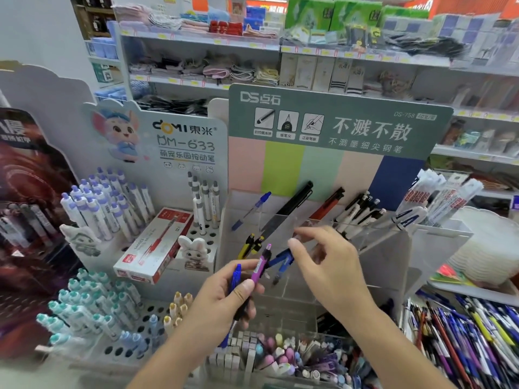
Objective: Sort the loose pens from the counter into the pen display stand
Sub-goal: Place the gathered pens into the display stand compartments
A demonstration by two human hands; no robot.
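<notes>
- Purple plastic catches the eye: a purple pen [263, 265] stands tilted in the left hand [224, 297], thumb curled over its barrel, with a blue pen [234, 282] gripped alongside it in the same hand.
- Right hand [328, 265] hovers just beside the purple pen's upper end, fingers loosely bent, thumb tip near the blue pens in the stand; whether it touches anything cannot be told, and it holds nothing.
- Both hands work in front of the clear acrylic pen display stand [393, 248], which carries a green header card printed "DS".
- Inside the stand's compartments: a blue capped pen [252, 210] at the left, a long black pen [292, 206] leaning rightward, a red-and-black pen [327, 204], a cluster of white-and-black pens [356, 211] at the right, two yellow-and-black pens [251, 245] lower down, and dark blue pens [282, 262] just behind the hands.
- Loose pens of many colours [463, 341] lie heaped at the lower right, well apart from the hands.
- A red-and-white pen box [154, 245] rests on the white "DOMI" holder [179, 141] to the left.
</notes>
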